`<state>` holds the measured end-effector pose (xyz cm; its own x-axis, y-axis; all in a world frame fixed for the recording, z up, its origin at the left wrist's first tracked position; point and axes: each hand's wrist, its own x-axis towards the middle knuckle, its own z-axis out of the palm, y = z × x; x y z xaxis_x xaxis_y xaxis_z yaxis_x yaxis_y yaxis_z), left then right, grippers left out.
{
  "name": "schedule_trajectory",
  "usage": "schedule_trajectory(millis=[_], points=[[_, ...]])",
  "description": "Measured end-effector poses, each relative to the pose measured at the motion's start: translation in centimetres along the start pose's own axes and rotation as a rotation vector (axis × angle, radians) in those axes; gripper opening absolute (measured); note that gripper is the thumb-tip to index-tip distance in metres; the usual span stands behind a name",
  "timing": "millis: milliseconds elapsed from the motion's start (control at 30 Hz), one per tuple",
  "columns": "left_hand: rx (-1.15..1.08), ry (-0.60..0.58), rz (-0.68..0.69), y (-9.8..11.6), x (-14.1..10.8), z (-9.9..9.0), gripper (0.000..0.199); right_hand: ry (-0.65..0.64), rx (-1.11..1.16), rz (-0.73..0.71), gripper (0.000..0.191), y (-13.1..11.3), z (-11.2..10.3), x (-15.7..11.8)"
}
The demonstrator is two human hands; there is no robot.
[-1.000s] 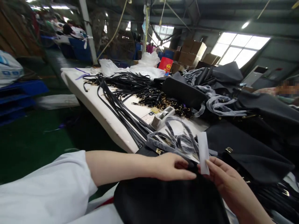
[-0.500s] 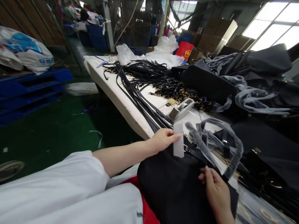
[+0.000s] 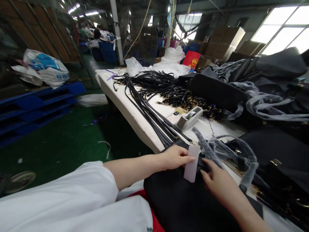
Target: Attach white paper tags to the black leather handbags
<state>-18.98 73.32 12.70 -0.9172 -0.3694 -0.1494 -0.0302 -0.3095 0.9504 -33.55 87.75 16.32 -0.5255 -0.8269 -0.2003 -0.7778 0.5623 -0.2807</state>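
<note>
A pale, translucent strip of wrapping material (image 3: 191, 163) is pinched between the thumb and fingers of my left hand (image 3: 177, 157). It hangs over the upper part of a black bag (image 3: 183, 199) lying across my lap. Beside the strip, my right hand (image 3: 214, 178) reaches to the bag's dark upper edge, thumb and forefinger apart. Whether its fingertips touch the black material there cannot be made out. Just beyond, the bag's handle (image 3: 251, 161) arches up, wrapped in clear plastic.
On the white table (image 3: 127, 109) lie a bundle of black straps (image 3: 149, 112) with gold clasps and a grey tape dispenser (image 3: 190, 117). More black bags (image 3: 272, 141) are piled at the right. Blue pallets (image 3: 41, 106) stand on the green floor to the left.
My right hand has moved up and left toward the strip, its fingers now spread. The left hand has lowered slightly with the strip, which now tilts. The view has shifted a little.
</note>
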Motion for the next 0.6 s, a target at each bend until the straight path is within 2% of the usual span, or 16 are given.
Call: schedule_trajectory(millis=[100, 167, 233, 333, 467, 600], points=[[-0.052, -0.019, -0.033, 0.1, -0.1, -0.1, 0.054, 0.005, 0.000, -0.001, 0.042, 0.2, 1.0, 0.5], [-0.076, -0.008, -0.047, 0.5, -0.4, -0.3, 0.052, 0.048, 0.190, 0.079, 0.038, 0.9, 1.0, -0.2], [-0.101, -0.027, -0.052, 1.2, -0.8, -0.5, 0.048, 0.099, 0.499, 0.138, 0.038, 1.7, 0.4, -1.5], [-0.120, -0.073, -0.070, 2.2, -1.4, -0.3, 0.044, 0.238, 0.862, 0.192, 0.044, 2.4, -0.9, -3.9], [-0.072, -0.087, -0.090, 2.7, -2.0, 0.7, 0.045, 0.446, 0.995, 0.292, 0.039, 1.7, -2.0, -6.3], [-0.046, -0.193, -0.105, 2.2, -2.4, 2.0, 0.039, 0.463, 1.230, 0.293, 0.044, 0.5, -2.4, -7.6]])
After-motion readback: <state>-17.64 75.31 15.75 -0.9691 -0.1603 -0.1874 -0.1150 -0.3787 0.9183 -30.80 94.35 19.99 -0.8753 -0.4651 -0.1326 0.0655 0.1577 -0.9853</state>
